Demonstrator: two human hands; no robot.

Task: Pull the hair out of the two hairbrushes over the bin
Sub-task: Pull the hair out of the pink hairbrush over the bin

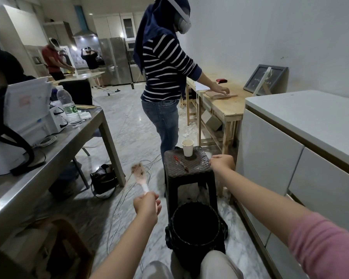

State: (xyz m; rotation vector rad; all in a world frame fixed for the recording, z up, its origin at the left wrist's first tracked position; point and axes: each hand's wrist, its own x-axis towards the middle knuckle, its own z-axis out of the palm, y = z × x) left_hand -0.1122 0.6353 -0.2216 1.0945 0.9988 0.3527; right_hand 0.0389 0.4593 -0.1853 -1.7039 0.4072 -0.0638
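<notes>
My left hand [147, 205] grips the handle of a pale pink hairbrush [139, 174]. The brush points up and away, with dark hair tangled in its bristles, and it is blurred by motion. It hangs left of the black bin [195, 224], which stands on the floor between my knees with a black liner inside. My right hand [222, 163] reaches forward to the right edge of the dark woven stool [189, 164], fingers curled down; what they hold, if anything, is hidden. I see no second hairbrush.
On the stool stand a paper cup [187, 148] and a red pen [180, 163]. A person in a striped top [165, 77] stands just beyond it at a wooden bench [222, 105]. A metal table [48, 158] runs along the left, white cabinets [290, 158] along the right. Cables [119, 208] cross the floor.
</notes>
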